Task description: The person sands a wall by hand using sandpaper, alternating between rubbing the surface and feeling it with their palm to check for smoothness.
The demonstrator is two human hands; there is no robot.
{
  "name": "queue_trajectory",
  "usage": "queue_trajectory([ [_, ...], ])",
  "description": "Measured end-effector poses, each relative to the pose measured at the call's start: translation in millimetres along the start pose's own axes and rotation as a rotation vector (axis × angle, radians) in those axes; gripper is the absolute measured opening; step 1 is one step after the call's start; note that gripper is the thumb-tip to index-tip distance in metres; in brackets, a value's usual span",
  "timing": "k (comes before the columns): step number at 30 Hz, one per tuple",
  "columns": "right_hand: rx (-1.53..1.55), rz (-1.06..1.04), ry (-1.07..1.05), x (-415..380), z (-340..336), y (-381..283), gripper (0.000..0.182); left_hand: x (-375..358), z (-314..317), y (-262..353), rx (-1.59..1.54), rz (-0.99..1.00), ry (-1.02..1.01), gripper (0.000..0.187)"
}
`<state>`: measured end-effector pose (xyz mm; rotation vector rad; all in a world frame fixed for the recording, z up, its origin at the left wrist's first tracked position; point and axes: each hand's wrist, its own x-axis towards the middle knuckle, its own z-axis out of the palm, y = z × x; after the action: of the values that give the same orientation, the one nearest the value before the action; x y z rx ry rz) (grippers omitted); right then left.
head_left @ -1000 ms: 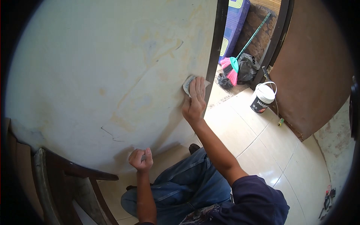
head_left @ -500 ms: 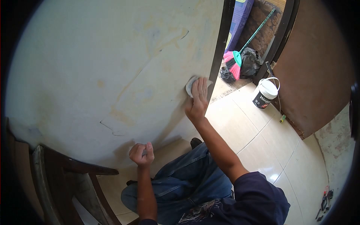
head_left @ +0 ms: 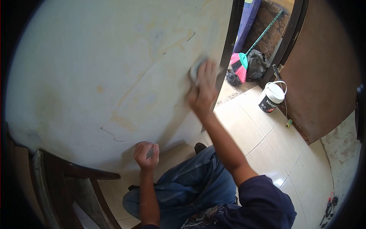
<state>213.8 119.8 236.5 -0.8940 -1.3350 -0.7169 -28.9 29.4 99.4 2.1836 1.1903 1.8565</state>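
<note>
My right hand (head_left: 203, 91), blurred by motion, presses a pale, round-edged pad (head_left: 195, 70) flat against the white wall (head_left: 87, 68) near its dark right-hand trim. The pad looks like sandpaper, but its face is hidden against the surface. Yellowish patches and thin dark cracks mark the wall left of that hand. Lower down, my left hand (head_left: 146, 155) is curled close to the wall's bottom. Its fingers are bent round something grey that I cannot make out.
A lidded white bucket (head_left: 273, 92) stands on the tiled floor (head_left: 263, 152) by a brown door panel (head_left: 324, 65). Behind it are a pink broom (head_left: 240, 70) and black bags (head_left: 257, 65). Dark wooden furniture (head_left: 57, 183) is at lower left; tools (head_left: 329, 208) lie at far right.
My right hand has slid the pad upward along the wall. My left hand has turned slightly, showing more of the grey thing in its curled fingers. The view has shifted a little.
</note>
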Motion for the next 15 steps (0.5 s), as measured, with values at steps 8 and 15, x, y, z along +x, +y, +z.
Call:
queue_trajectory([
  [8, 0.072, -0.036, 0.117, 60, 11, -1, 0.05, 37, -2, 15, 0.061, 0.211, -0.124, 0.013],
  [15, 0.028, 0.045, 0.101, 21, 10, 0, 0.053, 212, -17, 91, 0.255, 0.742, -0.074, 0.027],
])
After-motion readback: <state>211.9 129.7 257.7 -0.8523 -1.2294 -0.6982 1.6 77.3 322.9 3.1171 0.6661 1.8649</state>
